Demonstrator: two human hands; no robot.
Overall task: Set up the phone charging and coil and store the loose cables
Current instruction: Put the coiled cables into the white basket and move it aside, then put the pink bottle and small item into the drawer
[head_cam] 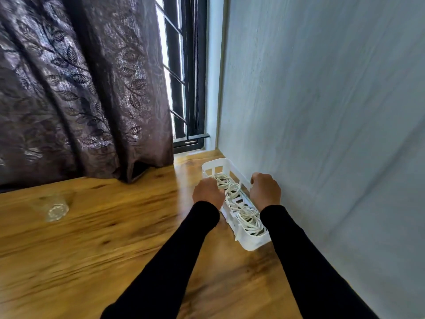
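A long white slotted plastic basket (250,244) lies on the wooden table against the grey wall. Coiled white cables (249,218) fill it from end to end. My left hand (208,192) grips the basket's left rim, fingers curled over it. My right hand (265,188) grips the right rim beside the wall. Both arms wear black sleeves. No phone or charger is in view.
The wooden table (92,238) stretches left and toward me. A clear drinking glass (56,209) stands at its left. A dark patterned curtain (80,88) hangs behind the table, next to a window with black bars (184,77). The grey wall (322,111) closes the right side.
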